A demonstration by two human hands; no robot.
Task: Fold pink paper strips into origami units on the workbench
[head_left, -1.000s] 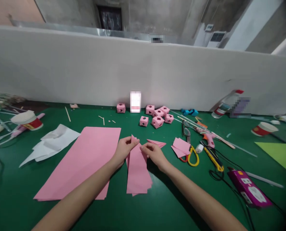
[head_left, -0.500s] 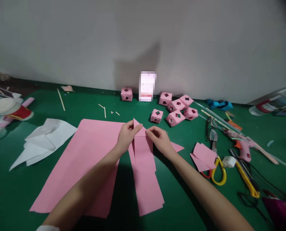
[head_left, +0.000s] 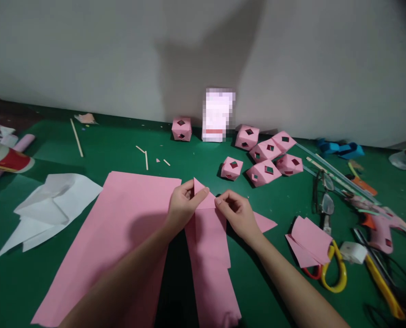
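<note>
My left hand (head_left: pixel 184 205) and my right hand (head_left: pixel 237 215) both pinch the far end of a narrow pink paper strip (head_left: pixel 211 259) that lies on the green table (head_left: pixel 114 150). The strip's top corner is folded into a small triangle (head_left: pixel 203 198) between my fingertips. A large pink sheet (head_left: pixel 121 232) lies flat just left of the strip, partly under my left forearm. A folded pink triangle piece (head_left: pixel 265 223) peeks out to the right of my right hand.
Several pink paper cubes (head_left: pixel 262 157) sit by the grey wall. White crumpled paper (head_left: pixel 49 207) lies at left, a paper cup (head_left: pixel 3 159) beyond it. At right are small pink squares (head_left: pixel 308 237), yellow-handled scissors (head_left: pixel 334 273), glasses (head_left: pixel 324 193), a glue gun (head_left: pixel 380 221) and a yellow knife (head_left: pixel 383 284).
The view has tilted down and closer to the table. My hands have kept pinching the strip's far end, pressing its corner fold; the strip now lies straighter towards me.
</note>
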